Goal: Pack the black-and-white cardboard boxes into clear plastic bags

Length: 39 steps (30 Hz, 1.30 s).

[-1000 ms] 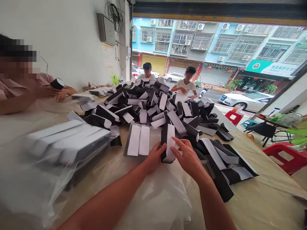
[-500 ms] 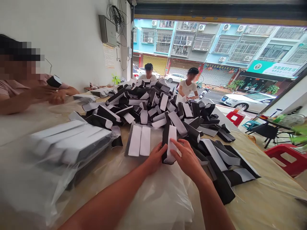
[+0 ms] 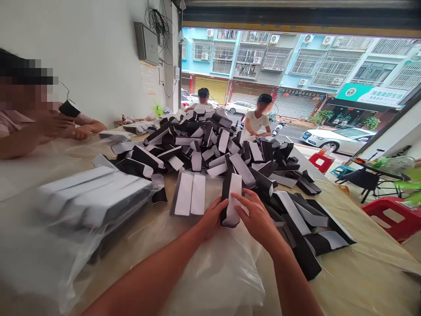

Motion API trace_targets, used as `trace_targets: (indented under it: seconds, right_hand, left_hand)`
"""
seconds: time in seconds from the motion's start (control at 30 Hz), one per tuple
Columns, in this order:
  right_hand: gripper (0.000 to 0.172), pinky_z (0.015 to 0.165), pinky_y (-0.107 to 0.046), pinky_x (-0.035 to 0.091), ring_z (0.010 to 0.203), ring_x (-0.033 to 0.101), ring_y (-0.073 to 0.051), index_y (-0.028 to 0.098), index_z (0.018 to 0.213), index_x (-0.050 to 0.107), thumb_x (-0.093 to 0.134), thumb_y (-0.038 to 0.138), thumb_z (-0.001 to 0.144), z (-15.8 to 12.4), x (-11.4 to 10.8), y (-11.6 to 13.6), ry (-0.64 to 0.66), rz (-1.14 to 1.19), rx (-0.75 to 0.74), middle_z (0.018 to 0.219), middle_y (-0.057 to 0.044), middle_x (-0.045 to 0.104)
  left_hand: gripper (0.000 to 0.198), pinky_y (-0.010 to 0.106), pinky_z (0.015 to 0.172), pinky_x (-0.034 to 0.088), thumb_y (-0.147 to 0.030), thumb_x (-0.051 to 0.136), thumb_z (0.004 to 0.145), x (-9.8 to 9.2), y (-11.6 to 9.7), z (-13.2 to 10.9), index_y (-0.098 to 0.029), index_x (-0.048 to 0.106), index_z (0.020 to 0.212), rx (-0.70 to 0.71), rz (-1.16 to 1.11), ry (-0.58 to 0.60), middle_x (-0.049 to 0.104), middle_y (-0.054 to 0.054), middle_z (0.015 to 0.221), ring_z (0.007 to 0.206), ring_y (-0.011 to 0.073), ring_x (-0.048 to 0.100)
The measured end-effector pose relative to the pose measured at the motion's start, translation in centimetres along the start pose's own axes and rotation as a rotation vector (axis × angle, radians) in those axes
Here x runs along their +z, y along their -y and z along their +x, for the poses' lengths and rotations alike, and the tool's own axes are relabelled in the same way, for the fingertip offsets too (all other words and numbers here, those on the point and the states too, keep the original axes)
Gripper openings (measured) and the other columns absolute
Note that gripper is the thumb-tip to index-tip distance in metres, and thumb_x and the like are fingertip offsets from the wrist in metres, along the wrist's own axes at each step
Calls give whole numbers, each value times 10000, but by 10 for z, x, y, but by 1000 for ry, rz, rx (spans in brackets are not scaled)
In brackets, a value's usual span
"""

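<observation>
Left hand point(image 3: 213, 217) and right hand point(image 3: 255, 217) grip a narrow black box with a white band point(image 3: 232, 202) from either side, the hands only as far apart as the box is wide. It stands on end, leaning slightly, with the left palm and fingers against its left side and the right fingers spread over its right side. It sits near the middle of the table's near edge, above a loose sheet of clear plastic point(image 3: 213, 272) that lies under both forearms.

Just left of the hands, a clear plastic sleeve point(image 3: 187, 193) holds two boxes side by side, their white faces up. Further left, a larger clear plastic bag point(image 3: 95, 197) holds a neat row of similar boxes, blurred through the film. To the right, loose black boxes point(image 3: 305, 224) lie scattered on the beige-covered table point(image 3: 358, 245).

Beyond the hands rises a large heap of black boxes with white bands point(image 3: 210, 145), lying at all angles. At the far left, a co-worker in a pink top point(image 3: 13, 123) holds a black box point(image 3: 69, 108) up in both hands. Two more people sit past the heap, one in a white T-shirt point(image 3: 258, 123) reaching toward it. On the right, red plastic stools point(image 3: 388, 217) stand on the floor. Through the open shopfront, a white car point(image 3: 335, 140) is parked before pale blue apartment buildings.
</observation>
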State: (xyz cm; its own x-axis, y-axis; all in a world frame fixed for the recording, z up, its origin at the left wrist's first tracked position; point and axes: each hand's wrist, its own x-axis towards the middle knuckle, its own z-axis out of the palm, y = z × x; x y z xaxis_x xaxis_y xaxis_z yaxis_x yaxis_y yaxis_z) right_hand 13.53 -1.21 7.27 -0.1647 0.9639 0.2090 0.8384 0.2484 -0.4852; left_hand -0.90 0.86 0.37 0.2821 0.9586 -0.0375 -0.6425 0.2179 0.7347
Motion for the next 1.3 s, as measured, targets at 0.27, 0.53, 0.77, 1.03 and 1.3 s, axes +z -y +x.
trace_targets:
  seconds: [0.27,0.53,0.77,1.03,1.3]
  right_hand:
    - [454,1121,-500,388,1326,495,-305,329,1329,633,521,200,908,1,3,-4,4,-39,-51,1487,-100,445]
    - [448,1095,-511,415,1280,524,-294,327,1292,662,488,177,908,2,4,-14,-47,-24,-150,1493,-98,427]
    - [470,1095,-496,419,1274,532,-280,323,1294,659,480,158,891,4,5,-20,-15,4,-168,1538,-85,377]
    - [795,1194,-610,161,1536,42,-301,318,1452,477,458,-11,729,2,-25,-33,-147,-240,-442,1614,5,325]
    - [567,1130,-562,327,1236,593,-307,241,1319,578,656,222,758,5,-27,-48,32,-146,-325,1251,-91,687]
  left_hand:
    - [453,300,825,485,-413,736,803,-2,1,0,-199,651,1194,-5,40,13,709,76,1146,1019,225,638]
    - [439,298,788,473,-438,704,817,-1,0,0,-181,659,1170,5,58,27,714,75,1092,941,209,642]
    - [422,288,698,448,-473,658,840,0,-3,-2,-182,651,1146,-31,84,24,712,36,912,808,200,631]
    - [427,267,581,389,-491,690,758,-7,-2,-3,-136,705,996,-243,68,71,701,61,803,695,185,609]
    - [756,359,710,473,-783,433,827,-13,-7,4,-118,703,1064,-236,-77,276,725,149,916,818,276,674]
